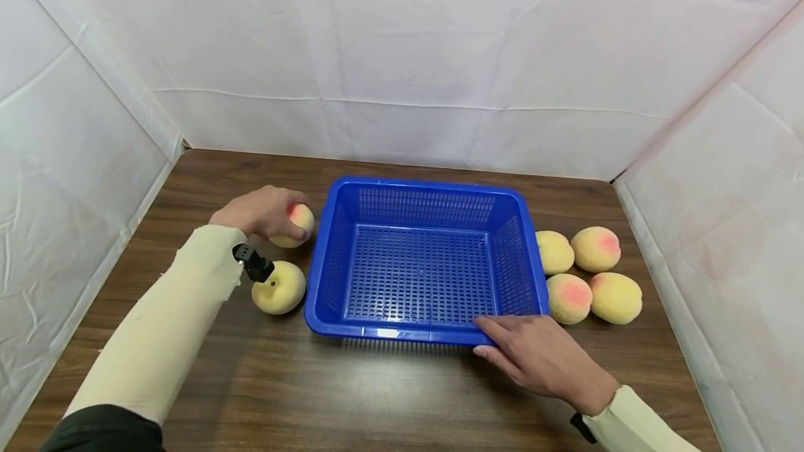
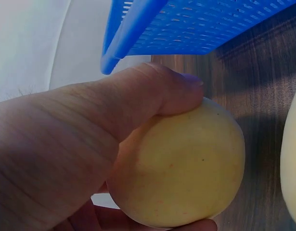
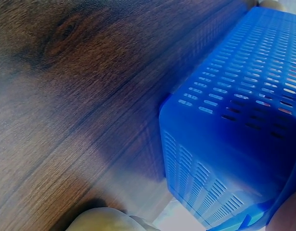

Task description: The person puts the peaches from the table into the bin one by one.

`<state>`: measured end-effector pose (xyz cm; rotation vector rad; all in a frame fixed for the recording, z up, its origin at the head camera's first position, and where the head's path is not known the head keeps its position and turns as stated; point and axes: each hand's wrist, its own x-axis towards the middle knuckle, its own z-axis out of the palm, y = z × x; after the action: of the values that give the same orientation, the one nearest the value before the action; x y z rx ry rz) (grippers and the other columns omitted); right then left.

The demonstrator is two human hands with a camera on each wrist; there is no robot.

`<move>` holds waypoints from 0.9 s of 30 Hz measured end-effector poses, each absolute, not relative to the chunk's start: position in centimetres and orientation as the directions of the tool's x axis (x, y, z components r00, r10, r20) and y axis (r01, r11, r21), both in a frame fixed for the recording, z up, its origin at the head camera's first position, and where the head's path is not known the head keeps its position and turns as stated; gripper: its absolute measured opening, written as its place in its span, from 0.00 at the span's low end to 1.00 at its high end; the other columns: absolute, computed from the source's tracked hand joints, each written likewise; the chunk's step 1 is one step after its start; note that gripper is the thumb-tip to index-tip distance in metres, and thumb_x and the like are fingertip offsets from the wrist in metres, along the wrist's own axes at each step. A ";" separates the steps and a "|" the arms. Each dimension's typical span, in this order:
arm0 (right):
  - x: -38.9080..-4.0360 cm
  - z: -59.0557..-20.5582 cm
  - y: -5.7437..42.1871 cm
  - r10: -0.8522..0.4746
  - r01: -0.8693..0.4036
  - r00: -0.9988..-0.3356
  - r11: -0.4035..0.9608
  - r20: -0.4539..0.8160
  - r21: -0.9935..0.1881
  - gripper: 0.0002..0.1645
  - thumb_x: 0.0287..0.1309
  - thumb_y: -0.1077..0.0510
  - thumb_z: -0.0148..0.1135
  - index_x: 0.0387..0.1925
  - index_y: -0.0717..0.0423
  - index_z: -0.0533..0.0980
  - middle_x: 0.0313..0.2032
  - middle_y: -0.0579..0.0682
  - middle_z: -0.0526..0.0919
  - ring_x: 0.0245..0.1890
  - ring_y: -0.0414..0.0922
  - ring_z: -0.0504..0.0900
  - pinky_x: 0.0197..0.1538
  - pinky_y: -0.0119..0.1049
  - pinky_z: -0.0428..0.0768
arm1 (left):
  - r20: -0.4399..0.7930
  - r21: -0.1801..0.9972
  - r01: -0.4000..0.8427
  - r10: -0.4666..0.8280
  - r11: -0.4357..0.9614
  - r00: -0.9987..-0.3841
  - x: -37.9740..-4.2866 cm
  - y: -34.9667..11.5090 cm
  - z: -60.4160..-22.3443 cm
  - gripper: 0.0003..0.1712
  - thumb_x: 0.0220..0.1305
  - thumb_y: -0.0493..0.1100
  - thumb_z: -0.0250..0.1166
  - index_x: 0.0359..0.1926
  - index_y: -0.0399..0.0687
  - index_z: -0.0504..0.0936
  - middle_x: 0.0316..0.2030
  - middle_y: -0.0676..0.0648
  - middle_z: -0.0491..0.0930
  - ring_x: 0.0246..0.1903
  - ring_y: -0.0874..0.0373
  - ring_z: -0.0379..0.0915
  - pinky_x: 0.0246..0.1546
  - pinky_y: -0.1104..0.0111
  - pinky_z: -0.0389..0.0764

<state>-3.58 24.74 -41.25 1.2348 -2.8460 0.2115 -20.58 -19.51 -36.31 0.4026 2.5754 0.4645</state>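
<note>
Peach in the left hand, just left of the basket. From my end, the head view shows the hand over the fruit, fingers curled round it. Left wrist view: I see thumb on one side, fingertips on the other, yellow skin between. I cannot tell whether the fruit bears on the table or sits slightly raised.

Right hand pinches the basket's rim by the near right corner, thumb below on the outer side, fingers over the top. Right wrist view gives me mostly perforated blue wall and wood grain.

Basket: blue, rectangular, upright, gridded floor in sight. Second peach on the wood, nearer the wearer than the held one, dimple up, under a black device at the left wrist.

Four more peaches clustered right of the basket, two of them close by its wall; I note pink blush on three.

Outward: pale sleeves on both arms, dark cuff on the left. White sheets hang behind and along both sides.
</note>
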 end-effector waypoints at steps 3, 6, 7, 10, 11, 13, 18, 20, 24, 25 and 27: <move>-3.6 -41.3 24.7 -0.721 -0.725 -0.688 0.679 0.076 -0.115 0.23 0.68 0.39 0.50 0.51 0.48 0.76 0.41 0.42 0.84 0.35 0.38 0.82 0.36 0.40 0.83 | -0.399 0.386 0.202 0.361 0.900 -0.843 -20.5 -19.5 -36.0 0.24 0.51 0.53 0.69 0.51 0.57 0.77 0.37 0.46 0.78 0.33 0.53 0.74 0.27 0.63 0.76; -3.6 -41.3 24.7 -0.719 -0.722 -0.691 0.682 0.072 -0.118 0.23 0.68 0.38 0.50 0.51 0.48 0.76 0.40 0.41 0.84 0.34 0.37 0.82 0.35 0.39 0.83 | -0.387 0.382 0.208 0.360 0.900 -0.849 -20.4 -19.6 -35.6 0.26 0.51 0.53 0.70 0.52 0.57 0.77 0.38 0.46 0.78 0.32 0.53 0.74 0.27 0.63 0.76; -3.6 -41.3 24.7 -0.719 -0.722 -0.691 0.682 0.073 -0.118 0.23 0.68 0.38 0.50 0.51 0.48 0.76 0.39 0.41 0.84 0.34 0.37 0.81 0.35 0.39 0.83 | -0.382 0.375 0.211 0.358 0.903 -0.852 -20.4 -19.6 -35.4 0.26 0.51 0.53 0.69 0.53 0.57 0.77 0.37 0.46 0.78 0.32 0.53 0.74 0.27 0.63 0.76; -3.6 -41.3 24.7 -0.722 -0.726 -0.687 0.678 0.082 -0.115 0.22 0.68 0.39 0.50 0.50 0.48 0.76 0.39 0.41 0.83 0.33 0.37 0.81 0.34 0.39 0.83 | -0.377 0.369 0.213 0.355 0.905 -0.856 -20.3 -19.6 -34.9 0.26 0.50 0.53 0.69 0.53 0.57 0.77 0.38 0.47 0.78 0.31 0.54 0.74 0.27 0.62 0.76; -3.6 -41.3 24.7 -0.724 -0.729 -0.685 0.676 0.087 -0.113 0.22 0.68 0.39 0.51 0.50 0.48 0.76 0.39 0.41 0.83 0.33 0.37 0.81 0.34 0.40 0.83 | -0.374 0.361 0.218 0.355 0.907 -0.856 -20.3 -19.6 -34.7 0.27 0.50 0.53 0.69 0.53 0.57 0.77 0.38 0.47 0.78 0.31 0.54 0.74 0.28 0.62 0.75; -3.6 -41.2 24.7 -0.726 -0.732 -0.681 0.672 0.096 -0.111 0.22 0.68 0.39 0.51 0.50 0.49 0.76 0.38 0.41 0.83 0.33 0.37 0.81 0.34 0.40 0.83 | -0.373 0.349 0.227 0.357 0.909 -0.857 -20.3 -19.6 -34.4 0.28 0.51 0.54 0.69 0.54 0.56 0.76 0.38 0.47 0.78 0.30 0.54 0.74 0.28 0.62 0.75; -3.6 -41.2 24.6 -0.728 -0.736 -0.677 0.668 0.105 -0.113 0.21 0.67 0.40 0.52 0.50 0.49 0.76 0.38 0.41 0.83 0.33 0.37 0.81 0.34 0.40 0.83 | -0.363 0.333 0.243 0.362 0.911 -0.859 -20.2 -19.7 -33.7 0.31 0.51 0.55 0.69 0.57 0.57 0.75 0.38 0.47 0.78 0.28 0.55 0.74 0.29 0.61 0.74; -3.6 -41.2 24.6 -0.727 -0.734 -0.679 0.669 0.103 -0.116 0.21 0.67 0.40 0.52 0.49 0.49 0.77 0.37 0.40 0.83 0.32 0.37 0.81 0.33 0.39 0.82 | -0.352 0.324 0.252 0.363 0.912 -0.863 -20.1 -19.7 -33.5 0.30 0.50 0.55 0.69 0.56 0.57 0.76 0.37 0.48 0.78 0.29 0.54 0.74 0.30 0.60 0.74; -3.8 -41.1 24.7 -0.729 -0.736 -0.677 0.668 0.099 -0.113 0.21 0.68 0.40 0.51 0.49 0.49 0.77 0.37 0.40 0.83 0.32 0.37 0.80 0.33 0.39 0.82 | -0.322 0.299 0.274 0.367 0.914 -0.873 -20.1 -19.6 -33.0 0.28 0.50 0.55 0.68 0.55 0.59 0.76 0.37 0.49 0.78 0.33 0.53 0.73 0.31 0.59 0.74; -3.8 -41.1 24.7 -0.730 -0.737 -0.676 0.667 0.099 -0.112 0.21 0.68 0.40 0.51 0.49 0.49 0.77 0.37 0.40 0.83 0.32 0.37 0.80 0.33 0.39 0.82 | -0.317 0.294 0.275 0.365 0.915 -0.875 -20.1 -19.5 -32.9 0.28 0.50 0.55 0.68 0.54 0.59 0.76 0.36 0.49 0.78 0.34 0.53 0.72 0.31 0.59 0.74; -3.9 -41.2 24.7 -0.733 -0.740 -0.673 0.664 0.100 -0.109 0.21 0.68 0.40 0.51 0.49 0.49 0.76 0.37 0.41 0.83 0.32 0.37 0.81 0.33 0.40 0.82 | -0.307 0.282 0.280 0.363 0.918 -0.880 -20.2 -19.4 -32.6 0.28 0.49 0.55 0.68 0.54 0.60 0.77 0.36 0.49 0.78 0.34 0.53 0.72 0.32 0.59 0.73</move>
<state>-3.86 24.66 -41.16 1.2496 -2.8220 0.2184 -20.21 -19.40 -32.64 0.4721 2.7212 0.3258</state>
